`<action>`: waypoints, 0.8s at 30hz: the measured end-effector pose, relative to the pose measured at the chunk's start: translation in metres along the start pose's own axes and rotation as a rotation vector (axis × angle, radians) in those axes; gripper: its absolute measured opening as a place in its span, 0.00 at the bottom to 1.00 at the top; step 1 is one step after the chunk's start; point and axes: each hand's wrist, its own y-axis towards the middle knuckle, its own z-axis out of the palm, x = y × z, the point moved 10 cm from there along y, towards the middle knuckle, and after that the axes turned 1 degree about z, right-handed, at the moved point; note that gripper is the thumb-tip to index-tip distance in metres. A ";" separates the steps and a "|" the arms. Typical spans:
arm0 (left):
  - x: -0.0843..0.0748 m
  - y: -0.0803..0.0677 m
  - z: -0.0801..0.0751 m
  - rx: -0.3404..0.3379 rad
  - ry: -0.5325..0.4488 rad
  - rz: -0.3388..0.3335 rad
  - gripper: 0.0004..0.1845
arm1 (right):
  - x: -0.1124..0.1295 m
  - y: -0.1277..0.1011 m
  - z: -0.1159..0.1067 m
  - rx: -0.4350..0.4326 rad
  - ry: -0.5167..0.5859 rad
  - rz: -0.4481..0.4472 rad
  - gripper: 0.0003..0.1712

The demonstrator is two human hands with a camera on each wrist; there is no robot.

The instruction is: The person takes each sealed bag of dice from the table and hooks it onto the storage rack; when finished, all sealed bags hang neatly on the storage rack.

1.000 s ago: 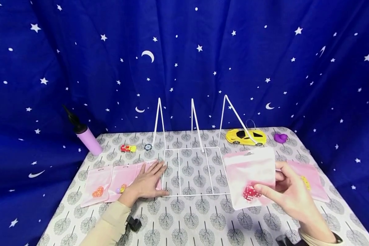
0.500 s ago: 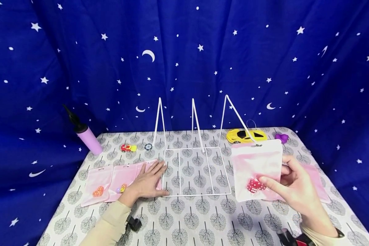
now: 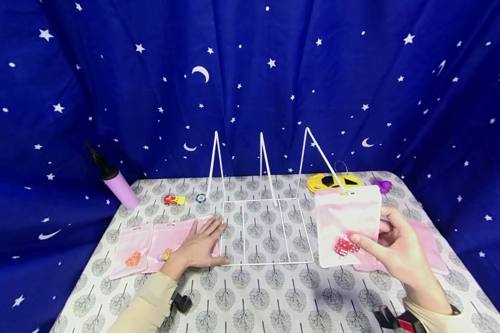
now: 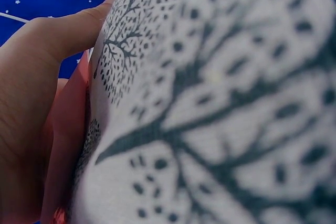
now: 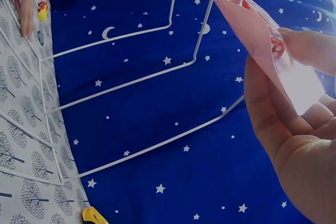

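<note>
Tree-print table [image 3: 275,296]: pouches [image 3: 150,243], wire rack [image 3: 266,231], toy car [image 3: 331,181]

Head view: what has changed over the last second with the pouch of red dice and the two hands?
The right hand has lifted the pink pouch of red dice slightly up and to the right, still pinching it. The left hand stays flat on the pouches beside the white wire rack.

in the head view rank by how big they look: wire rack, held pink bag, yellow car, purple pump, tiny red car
1. wire rack
2. pink bag, held up nearer the camera by the right hand, so it may look oversized
3. and 4. yellow car, partly hidden behind the bag, and purple pump: too close to rank
5. red car
</note>
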 end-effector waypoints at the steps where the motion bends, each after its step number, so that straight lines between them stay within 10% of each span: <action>1: 0.000 0.000 0.000 0.000 0.001 -0.001 0.60 | 0.000 0.000 0.000 0.000 0.018 -0.013 0.36; 24: 0.000 -0.001 -0.001 0.012 -0.007 -0.004 0.60 | -0.044 0.023 -0.005 -0.054 -0.118 0.110 0.27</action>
